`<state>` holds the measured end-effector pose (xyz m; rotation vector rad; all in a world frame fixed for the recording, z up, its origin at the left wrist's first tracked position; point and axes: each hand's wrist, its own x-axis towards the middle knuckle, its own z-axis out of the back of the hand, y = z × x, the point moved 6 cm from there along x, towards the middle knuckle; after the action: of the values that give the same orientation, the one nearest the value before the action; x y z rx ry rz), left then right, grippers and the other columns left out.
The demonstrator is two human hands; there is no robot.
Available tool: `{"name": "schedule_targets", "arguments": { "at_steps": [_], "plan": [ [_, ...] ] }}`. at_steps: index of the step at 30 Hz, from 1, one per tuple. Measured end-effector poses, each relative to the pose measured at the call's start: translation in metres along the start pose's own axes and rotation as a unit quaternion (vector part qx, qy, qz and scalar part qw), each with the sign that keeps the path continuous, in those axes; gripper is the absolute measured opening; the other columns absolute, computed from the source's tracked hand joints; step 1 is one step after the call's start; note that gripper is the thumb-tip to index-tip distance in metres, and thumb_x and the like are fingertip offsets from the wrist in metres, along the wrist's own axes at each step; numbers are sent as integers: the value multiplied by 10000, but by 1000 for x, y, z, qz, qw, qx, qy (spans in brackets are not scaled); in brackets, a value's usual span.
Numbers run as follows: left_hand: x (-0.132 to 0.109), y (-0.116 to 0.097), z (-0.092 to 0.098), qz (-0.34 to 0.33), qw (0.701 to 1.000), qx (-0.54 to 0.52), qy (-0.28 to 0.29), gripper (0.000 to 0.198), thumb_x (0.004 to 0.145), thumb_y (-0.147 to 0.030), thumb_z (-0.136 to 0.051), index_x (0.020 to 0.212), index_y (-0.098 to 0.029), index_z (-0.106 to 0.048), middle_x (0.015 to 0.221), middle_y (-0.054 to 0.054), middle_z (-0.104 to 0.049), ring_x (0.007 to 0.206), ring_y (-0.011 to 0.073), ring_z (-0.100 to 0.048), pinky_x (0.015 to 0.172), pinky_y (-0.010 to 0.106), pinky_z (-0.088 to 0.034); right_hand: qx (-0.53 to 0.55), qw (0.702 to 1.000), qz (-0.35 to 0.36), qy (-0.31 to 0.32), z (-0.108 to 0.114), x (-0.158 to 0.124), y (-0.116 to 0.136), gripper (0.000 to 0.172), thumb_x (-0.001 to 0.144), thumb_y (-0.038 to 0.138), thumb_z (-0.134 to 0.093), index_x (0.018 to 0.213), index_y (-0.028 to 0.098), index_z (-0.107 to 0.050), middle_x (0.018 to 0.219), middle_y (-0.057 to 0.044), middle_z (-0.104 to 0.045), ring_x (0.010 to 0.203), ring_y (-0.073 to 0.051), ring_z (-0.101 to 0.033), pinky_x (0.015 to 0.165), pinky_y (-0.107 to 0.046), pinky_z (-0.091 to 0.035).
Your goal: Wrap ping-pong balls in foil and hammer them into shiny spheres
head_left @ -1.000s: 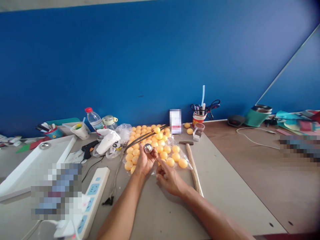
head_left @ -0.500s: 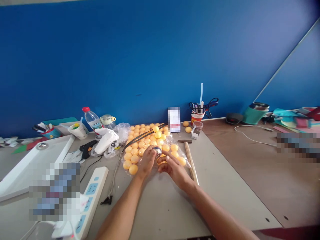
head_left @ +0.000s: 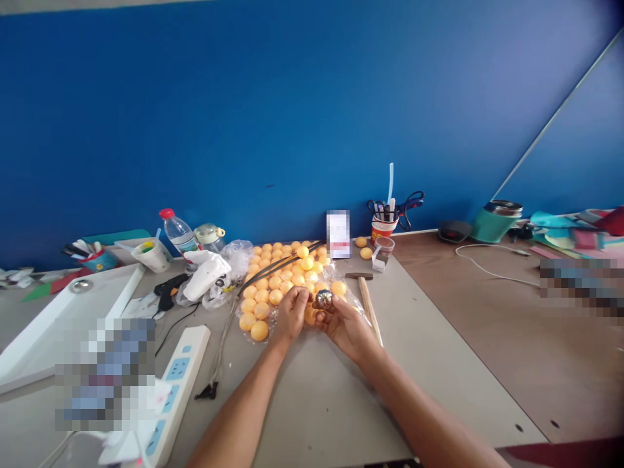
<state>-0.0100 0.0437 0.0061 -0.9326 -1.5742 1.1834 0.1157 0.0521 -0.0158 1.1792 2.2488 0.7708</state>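
Note:
A small shiny silver ball-like piece (head_left: 324, 298) sits between the thumb and fingers of my right hand (head_left: 345, 325). Its exact kind is too small to tell. My left hand (head_left: 292, 312) is just left of it, fingers curled and pressed together; whether anything is in them is hidden. Both hands are over the front of a clear plastic bag of orange ping-pong balls (head_left: 259, 331). Dark flat strips (head_left: 273, 266) lie across the bag. A hammer (head_left: 369, 305) with a wooden handle lies right of my right hand.
To the left are a white power strip (head_left: 182, 370), a black glue gun (head_left: 168, 292), a water bottle (head_left: 178, 231) and a white tray (head_left: 121, 286). Behind the hammer stand a cup of pens (head_left: 383, 229) and two loose balls (head_left: 365, 253). A green flask (head_left: 496, 222) is further right.
The silver piece has passed from my left hand to my right and moved slightly right. My right fingers, spread before, have closed around it.

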Motion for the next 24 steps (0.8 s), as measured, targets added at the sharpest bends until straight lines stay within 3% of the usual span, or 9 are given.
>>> {"name": "schedule_targets", "arguments": {
  "at_steps": [4,6,9,12,17,21,24],
  "plan": [
    [2,2,7,17,999,20,-47,169,801,-204,-653,633,-199,-652,621,21,-589,645,171,-516,639,251,-374,18,1000,-3,5,-5,-1,4,205,811,370,-592,857,177,-644,832,-65,-663,765,-198,-641,772,-362,-535],
    [3,4,7,20,998,39,-47,180,805,-191,-642,625,-200,-643,610,17,-586,627,165,-507,631,250,-365,38,999,-2,-1,-6,-3,5,175,797,347,-612,861,185,-628,832,-56,-652,765,-192,-634,734,-347,-538],
    [2,6,4,21,997,72,-27,199,825,-204,-611,627,-204,-633,611,11,-578,614,163,-499,633,256,-361,76,997,-24,-9,-6,-5,4,189,783,346,-653,875,187,-608,771,-21,-614,632,-137,-568,551,-256,-480],
    [1,8,2,13,997,76,-10,188,825,-209,-606,640,-214,-634,615,9,-567,614,167,-482,628,260,-354,86,995,-45,-3,-5,-7,3,194,774,347,-665,819,184,-569,695,7,-564,497,-87,-444,417,-196,-325],
    [1,8,2,7,995,103,-7,199,833,-205,-587,638,-228,-619,617,12,-547,632,174,-468,649,267,-352,68,996,-58,21,-4,-9,5,162,745,315,-599,697,186,-512,593,31,-515,384,-51,-313,381,-197,-229],
    [1,7,2,-5,995,101,-3,197,819,-221,-607,621,-223,-605,614,17,-533,616,169,-458,632,268,-355,62,996,-54,38,-6,-10,6,165,749,312,-568,650,191,-515,552,31,-514,347,-51,-304,363,-205,-223],
    [1,7,1,-24,985,170,11,235,868,-275,-528,643,-216,-557,634,13,-529,620,167,-475,627,277,-365,68,996,-49,37,-7,-10,7,180,749,308,-591,639,183,-523,538,28,-528,334,-46,-312,349,-196,-229]
  ]
}}
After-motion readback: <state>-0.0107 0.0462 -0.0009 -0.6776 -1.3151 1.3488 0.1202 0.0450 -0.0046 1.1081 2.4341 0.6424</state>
